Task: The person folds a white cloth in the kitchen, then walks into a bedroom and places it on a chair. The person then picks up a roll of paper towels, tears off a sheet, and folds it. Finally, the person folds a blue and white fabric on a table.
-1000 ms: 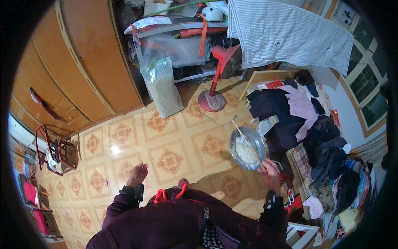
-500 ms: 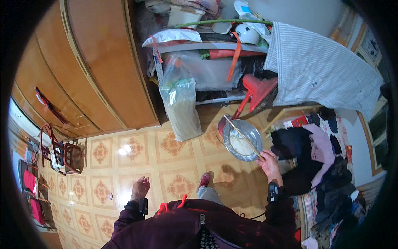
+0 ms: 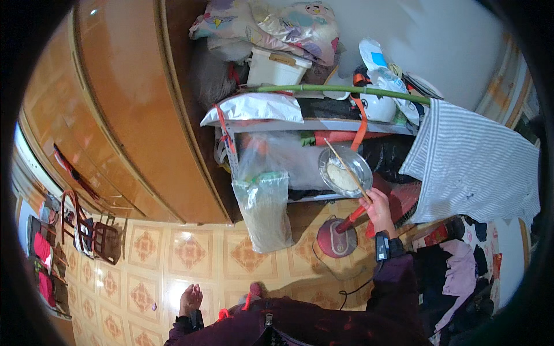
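My right hand (image 3: 378, 209) is closed on the near rim of a shiny metal bowl (image 3: 365, 167) and on the chopsticks (image 3: 348, 168) lying across its top. A white, doughy mass (image 3: 341, 175) sits inside the bowl. From this angle the bowl hangs in the air in front of the metal rack, above a red floor fan (image 3: 337, 237). My left hand (image 3: 191, 300) hangs low over the tiled floor, fingers loosely bent and apart, holding nothing.
Ahead stands a rack (image 3: 323, 124) with a green pole (image 3: 340, 90), a white bin (image 3: 277, 68) and a striped cloth (image 3: 473, 161). A filled clear bag (image 3: 262, 213) leans below it. Wooden wardrobe doors (image 3: 121, 115) line the left; clothes (image 3: 456, 271) lie right. A cable (image 3: 352, 294) crosses the floor.
The view has shifted, so the rack sits lower in the picture and more of its top shows. The bowl, still in my right hand, now overlaps the rack; the fan's base has come into sight.
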Demonstrator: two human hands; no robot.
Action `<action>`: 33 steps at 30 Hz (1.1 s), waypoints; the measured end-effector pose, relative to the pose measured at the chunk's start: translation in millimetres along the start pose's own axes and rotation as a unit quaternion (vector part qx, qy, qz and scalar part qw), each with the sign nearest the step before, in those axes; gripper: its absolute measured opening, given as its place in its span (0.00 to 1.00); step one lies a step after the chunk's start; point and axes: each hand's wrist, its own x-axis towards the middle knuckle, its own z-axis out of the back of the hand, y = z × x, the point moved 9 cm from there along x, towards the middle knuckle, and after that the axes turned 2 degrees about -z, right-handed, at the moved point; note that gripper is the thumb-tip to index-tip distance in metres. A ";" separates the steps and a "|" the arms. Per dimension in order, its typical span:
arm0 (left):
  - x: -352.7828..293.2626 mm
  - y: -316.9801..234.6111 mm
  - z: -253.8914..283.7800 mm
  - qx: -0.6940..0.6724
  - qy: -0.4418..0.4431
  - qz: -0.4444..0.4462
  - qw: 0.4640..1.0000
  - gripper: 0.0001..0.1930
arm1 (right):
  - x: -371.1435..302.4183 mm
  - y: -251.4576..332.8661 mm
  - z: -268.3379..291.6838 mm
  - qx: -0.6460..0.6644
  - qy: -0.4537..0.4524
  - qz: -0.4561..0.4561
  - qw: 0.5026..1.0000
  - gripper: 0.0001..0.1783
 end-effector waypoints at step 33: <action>132.5 -70.7 -84.1 -0.077 -0.057 -0.018 0.995 0.09 | 293.3 -40.1 -156.8 0.004 -0.047 -0.010 0.999 0.18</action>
